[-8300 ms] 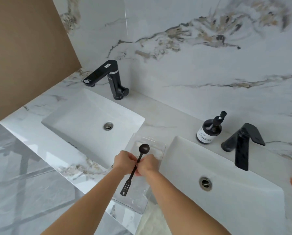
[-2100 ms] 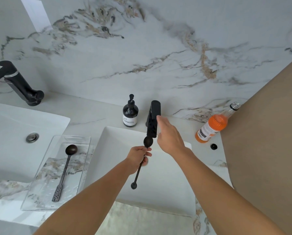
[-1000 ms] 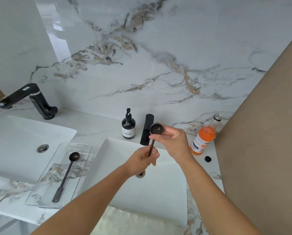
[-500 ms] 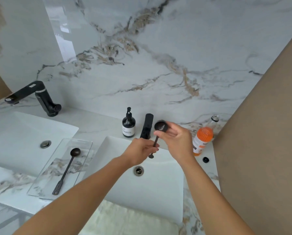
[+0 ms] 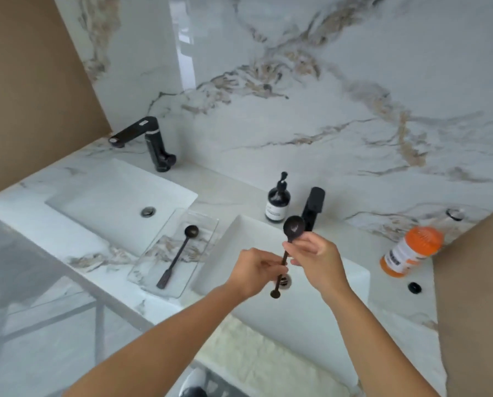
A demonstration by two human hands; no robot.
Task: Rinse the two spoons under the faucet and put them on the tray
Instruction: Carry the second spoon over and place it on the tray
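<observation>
Below both hands lies the sink; the tray, off to the left hand's left, already holds one spoon. The left hand pinches the second spoon's handle, while the right hand closes its fingers on the neck. Carrying it bowl-up should limit drips.

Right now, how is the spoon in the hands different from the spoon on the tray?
The held spoon is up in the air over the right sink, gripped by the left hand and right hand; the tray spoon lies flat on the clear tray, untouched. The held spoon's handle ends in a small round knob, the tray spoon's in a flat wider end. Both are dark, long-handled and round-bowled.
</observation>
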